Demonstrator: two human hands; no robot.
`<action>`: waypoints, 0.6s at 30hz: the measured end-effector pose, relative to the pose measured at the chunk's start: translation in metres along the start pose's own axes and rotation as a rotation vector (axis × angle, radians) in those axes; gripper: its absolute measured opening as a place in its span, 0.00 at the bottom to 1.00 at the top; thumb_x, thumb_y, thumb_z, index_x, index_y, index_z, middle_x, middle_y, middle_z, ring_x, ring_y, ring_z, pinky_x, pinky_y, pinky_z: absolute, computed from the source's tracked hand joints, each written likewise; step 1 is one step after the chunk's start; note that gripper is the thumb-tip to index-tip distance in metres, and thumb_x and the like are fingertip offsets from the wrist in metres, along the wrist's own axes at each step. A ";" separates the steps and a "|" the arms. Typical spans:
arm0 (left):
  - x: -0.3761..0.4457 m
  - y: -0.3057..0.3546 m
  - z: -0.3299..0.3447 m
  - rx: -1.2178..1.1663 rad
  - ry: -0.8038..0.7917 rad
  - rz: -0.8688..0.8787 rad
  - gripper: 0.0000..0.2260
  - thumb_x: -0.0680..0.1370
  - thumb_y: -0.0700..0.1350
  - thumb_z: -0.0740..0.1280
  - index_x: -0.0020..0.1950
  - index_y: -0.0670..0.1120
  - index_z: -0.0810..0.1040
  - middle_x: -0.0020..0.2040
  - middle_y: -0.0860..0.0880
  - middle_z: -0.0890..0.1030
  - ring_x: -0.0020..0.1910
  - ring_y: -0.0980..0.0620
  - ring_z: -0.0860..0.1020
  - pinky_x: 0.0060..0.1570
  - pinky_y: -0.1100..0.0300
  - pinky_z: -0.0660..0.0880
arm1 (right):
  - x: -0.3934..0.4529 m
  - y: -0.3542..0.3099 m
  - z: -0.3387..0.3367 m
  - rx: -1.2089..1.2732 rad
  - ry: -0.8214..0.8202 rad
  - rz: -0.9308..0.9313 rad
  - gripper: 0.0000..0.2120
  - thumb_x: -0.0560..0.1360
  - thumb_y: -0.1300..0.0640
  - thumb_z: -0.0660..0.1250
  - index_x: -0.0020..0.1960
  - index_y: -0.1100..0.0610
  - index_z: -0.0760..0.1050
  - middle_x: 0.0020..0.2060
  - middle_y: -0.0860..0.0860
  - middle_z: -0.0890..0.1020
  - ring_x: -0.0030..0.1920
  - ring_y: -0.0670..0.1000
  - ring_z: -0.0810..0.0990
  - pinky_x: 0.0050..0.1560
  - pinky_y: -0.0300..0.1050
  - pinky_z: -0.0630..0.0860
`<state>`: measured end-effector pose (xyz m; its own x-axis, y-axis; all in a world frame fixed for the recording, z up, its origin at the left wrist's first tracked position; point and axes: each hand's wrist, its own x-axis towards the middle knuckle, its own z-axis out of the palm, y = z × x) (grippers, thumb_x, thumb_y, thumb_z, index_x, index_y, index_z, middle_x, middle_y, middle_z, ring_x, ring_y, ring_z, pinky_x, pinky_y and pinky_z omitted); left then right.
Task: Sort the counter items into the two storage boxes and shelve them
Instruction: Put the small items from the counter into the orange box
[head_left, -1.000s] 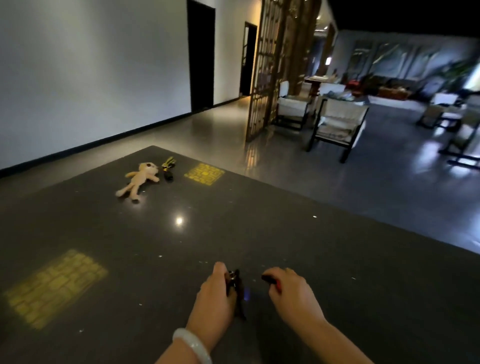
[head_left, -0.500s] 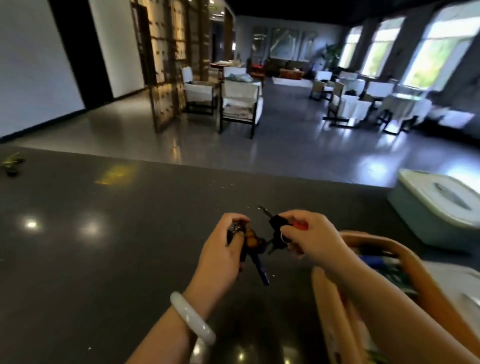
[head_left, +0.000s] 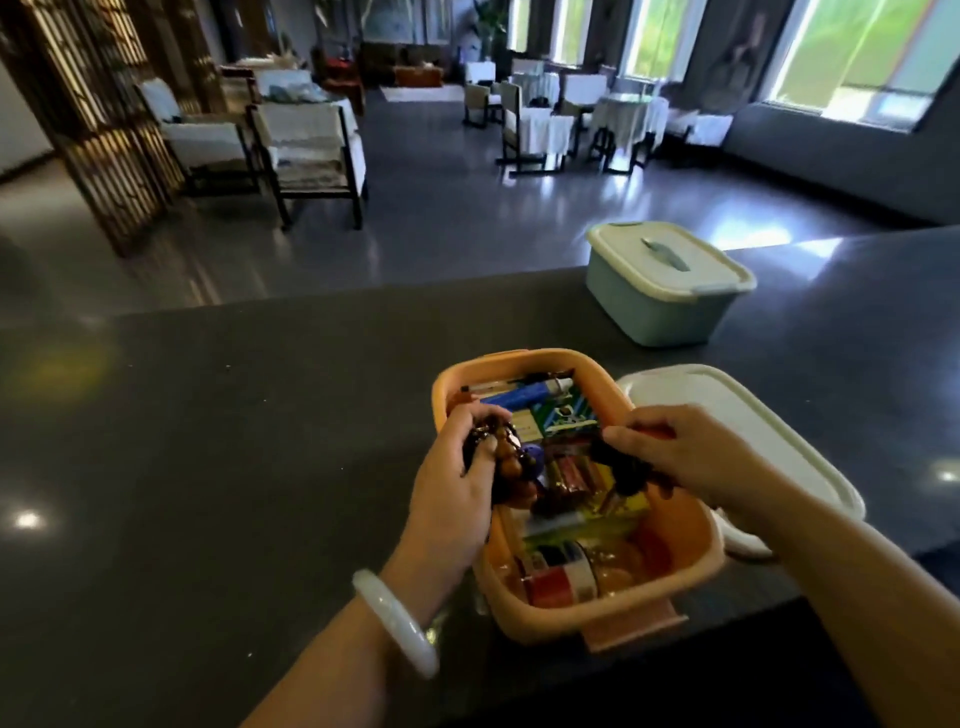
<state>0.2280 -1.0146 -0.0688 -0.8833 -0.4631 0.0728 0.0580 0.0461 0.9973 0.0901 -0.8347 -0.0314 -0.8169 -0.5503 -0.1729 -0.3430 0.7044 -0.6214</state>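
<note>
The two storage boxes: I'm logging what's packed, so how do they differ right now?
The orange box is open and holds small items; the green box has its lid on. The orange box sits near, under both hands; the green box stands farther back, untouched. Both rest on the dark counter.

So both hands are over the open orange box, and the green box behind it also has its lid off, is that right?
Not quite: the head view shows the green box with its lid on. Both the left hand and right hand are over the open orange box.

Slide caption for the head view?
Both hands, left and right, hold keychains over the open orange box.
</note>
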 end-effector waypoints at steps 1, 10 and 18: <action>0.000 -0.004 0.003 0.019 0.001 -0.012 0.13 0.83 0.42 0.57 0.54 0.59 0.76 0.56 0.54 0.80 0.50 0.53 0.83 0.45 0.57 0.81 | -0.001 0.004 0.003 -0.024 -0.012 -0.018 0.12 0.73 0.37 0.64 0.44 0.44 0.79 0.31 0.39 0.82 0.30 0.41 0.81 0.31 0.33 0.74; -0.002 -0.025 0.007 0.184 0.026 0.030 0.12 0.82 0.42 0.58 0.59 0.59 0.71 0.59 0.54 0.77 0.51 0.55 0.81 0.40 0.66 0.79 | 0.009 0.014 0.020 -0.004 -0.443 -0.059 0.08 0.76 0.44 0.64 0.44 0.46 0.79 0.40 0.43 0.81 0.38 0.37 0.79 0.37 0.32 0.72; -0.002 -0.025 0.008 0.284 0.005 0.058 0.13 0.82 0.42 0.58 0.59 0.60 0.70 0.61 0.55 0.75 0.58 0.55 0.78 0.50 0.61 0.80 | 0.017 0.023 0.018 -0.056 -0.425 -0.122 0.08 0.77 0.45 0.63 0.43 0.42 0.80 0.40 0.40 0.81 0.40 0.38 0.80 0.38 0.29 0.73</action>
<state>0.2245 -1.0078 -0.0942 -0.8800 -0.4568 0.1302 -0.0250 0.3182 0.9477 0.0762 -0.8360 -0.0624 -0.5094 -0.7581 -0.4072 -0.4594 0.6397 -0.6163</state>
